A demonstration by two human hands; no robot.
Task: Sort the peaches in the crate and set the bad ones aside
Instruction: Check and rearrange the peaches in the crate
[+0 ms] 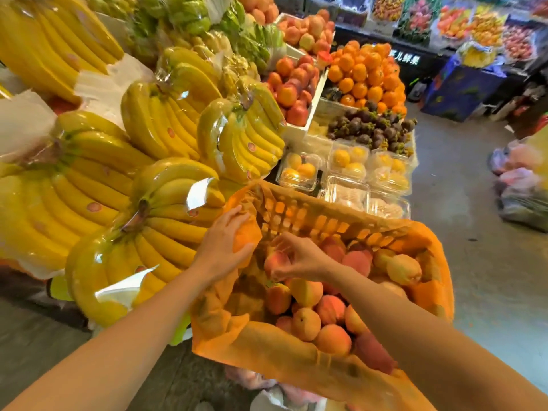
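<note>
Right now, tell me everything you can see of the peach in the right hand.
The peach is roundish, pink-red fading to pale yellow, with matte, fuzzy-looking skin. The right hand grips it from above, fingers curled over its top and right side, so mostly its left face shows. It is at the left end of the crate, over the other peaches, near the orange liner. No bruise shows on that face; whether it touches the fruit below I cannot tell.

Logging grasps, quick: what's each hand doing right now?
Left hand: grips the orange liner.
Right hand: holds a peach.
</note>
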